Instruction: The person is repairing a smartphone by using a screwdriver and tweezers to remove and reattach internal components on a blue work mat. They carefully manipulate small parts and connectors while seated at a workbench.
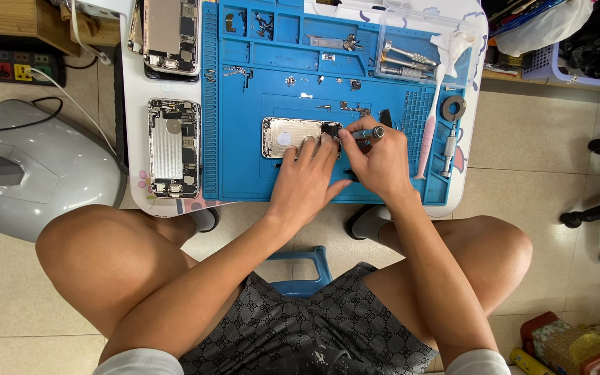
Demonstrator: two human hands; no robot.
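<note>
At nine o'clock of the blue mat (244, 173), two opened phone chassis (173, 147) lie apart on the white table (132, 104). At centre, the stripped phone housing (287, 136) rests on the mat, steadied by the left hand (305, 177), fingertips pressing its right end. The right hand (376, 163) pinches a screwdriver (368, 132) at that end. Loose screws (328, 83) at twelve o'clock suggest disassembly well advanced, with fasteners remaining.

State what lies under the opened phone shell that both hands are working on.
The phone shell lies on the blue repair mat, which rests on a white table. The left hand and right hand hide its right end.
</note>
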